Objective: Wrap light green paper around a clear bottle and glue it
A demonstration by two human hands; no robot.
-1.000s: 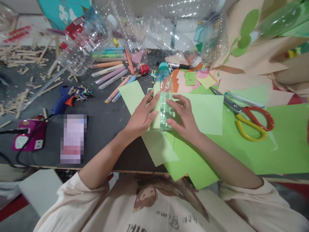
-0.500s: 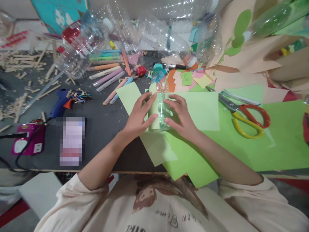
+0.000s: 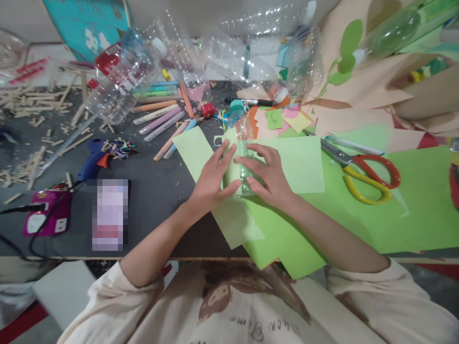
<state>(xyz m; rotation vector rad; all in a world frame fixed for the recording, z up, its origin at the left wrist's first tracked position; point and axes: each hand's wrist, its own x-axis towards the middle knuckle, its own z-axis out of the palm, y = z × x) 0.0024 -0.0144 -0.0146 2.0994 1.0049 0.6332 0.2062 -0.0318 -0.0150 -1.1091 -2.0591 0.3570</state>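
Head view. Dark craft table (image 3: 154,191), littered with markers (image 3: 161,117) and empty bottles at upper frame, scissors (image 3: 362,174) at right, glue gun (image 3: 91,157) at left. At frame centre a small clear bottle (image 3: 241,143) with teal cap lies on a pale green sheet (image 3: 297,165). Left hand (image 3: 211,179) and right hand (image 3: 270,177) curl loosely round it, fingers half closed, pressing paper to its body. Step judged: wrapping; next calls for rolling the sheet tight and even.
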